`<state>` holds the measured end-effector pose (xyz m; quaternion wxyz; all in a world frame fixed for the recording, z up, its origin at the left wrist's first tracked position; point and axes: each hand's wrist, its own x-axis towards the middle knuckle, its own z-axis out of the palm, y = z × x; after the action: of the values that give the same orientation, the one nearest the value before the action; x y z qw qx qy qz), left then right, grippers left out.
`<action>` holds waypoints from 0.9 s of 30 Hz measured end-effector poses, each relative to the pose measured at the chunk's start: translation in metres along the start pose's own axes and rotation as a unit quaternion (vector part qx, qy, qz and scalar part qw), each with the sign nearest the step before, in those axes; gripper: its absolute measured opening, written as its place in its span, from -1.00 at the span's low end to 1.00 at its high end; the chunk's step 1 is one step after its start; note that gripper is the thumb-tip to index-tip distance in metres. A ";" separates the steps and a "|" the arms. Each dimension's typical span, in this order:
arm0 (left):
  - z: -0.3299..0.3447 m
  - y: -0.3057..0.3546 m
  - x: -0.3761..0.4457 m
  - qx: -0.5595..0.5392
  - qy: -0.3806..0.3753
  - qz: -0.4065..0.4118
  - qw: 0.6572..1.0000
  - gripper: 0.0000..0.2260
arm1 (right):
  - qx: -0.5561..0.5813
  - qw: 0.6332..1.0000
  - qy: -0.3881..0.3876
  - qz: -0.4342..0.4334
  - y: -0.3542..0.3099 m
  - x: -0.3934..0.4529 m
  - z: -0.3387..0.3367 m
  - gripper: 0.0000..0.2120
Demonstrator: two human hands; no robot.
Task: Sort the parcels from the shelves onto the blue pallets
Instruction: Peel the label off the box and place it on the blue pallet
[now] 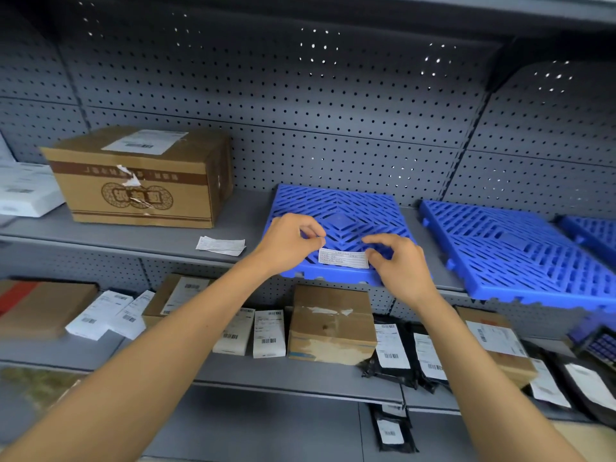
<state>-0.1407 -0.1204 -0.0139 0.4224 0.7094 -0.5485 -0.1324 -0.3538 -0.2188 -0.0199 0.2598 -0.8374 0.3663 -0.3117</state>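
both hands hover over the front edge of the nearest blue pallet (336, 208), which lies on the upper shelf (133, 238) just past centre. the left hand (290, 241) has thumb and forefinger drawn narrow together, perhaps pinching the left end of the white label (344, 257); whether it has it i cannot tell. the right hand (400, 265) has its fingers loosely curled at the label's right end, touching or nearly so, holding nothing i can make out. the label looks like thin paper or a sticker, light and floppy, best handled by its corners.

the parcels are well apart from the hands. the large carton (140, 175) at 10 o'clock on the upper shelf looks stiff and probably heavy, and i judge it wants both palms under or against its ends. on the lower shelf (293, 375) at 6 o'clock sits a smaller taped box (331, 323), rigid and likely a one-hand lift by its sides. beside it at 4 o'clock lie black poly mailers (391, 351), soft and probably slippery, better pinched at an edge. slim white boxes (269, 333) stand at 7 o'clock.

a second blue pallet (520, 251) lies at 3 o'clock, overhanging the shelf edge. a loose slip (220, 245) rests at 9 o'clock. the grey pegboard wall (300, 95) backs the shelving.
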 end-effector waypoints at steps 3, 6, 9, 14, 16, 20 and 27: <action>-0.005 0.000 -0.002 -0.015 0.014 0.015 1.000 -0.93 | 0.024 1.000 0.009 0.005 -0.008 0.003 -0.002 -0.78; -0.014 -0.002 -0.006 -0.023 0.062 0.030 0.997 -0.94 | 0.048 0.999 0.026 -0.006 -0.020 0.008 0.003 -0.74; -0.028 -0.008 -0.012 -0.021 0.092 0.031 0.995 -0.95 | 0.060 0.998 0.012 -0.027 -0.041 0.013 0.018 -0.72; -0.066 -0.026 -0.023 0.004 0.120 0.022 0.993 -0.94 | 0.075 0.996 -0.029 -0.051 -0.081 0.025 0.052 -0.72; -0.082 -0.037 -0.029 0.008 0.136 0.010 0.991 -0.94 | 0.076 0.994 -0.047 -0.059 -0.095 0.029 0.067 -0.72; -0.109 -0.058 -0.040 0.013 0.166 -0.017 0.986 -0.95 | 0.063 0.992 -0.071 -0.084 -0.121 0.035 0.095 -0.70; -0.139 -0.095 -0.053 0.023 0.149 -0.074 0.986 -0.79 | -0.035 0.988 -0.107 -0.105 -0.145 0.045 0.139 -0.74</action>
<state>-0.0065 -0.0065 -0.0148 0.4723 0.7695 -0.4278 -0.0434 -0.1653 -0.1382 -0.0021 0.2335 -0.9082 0.2576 -0.2330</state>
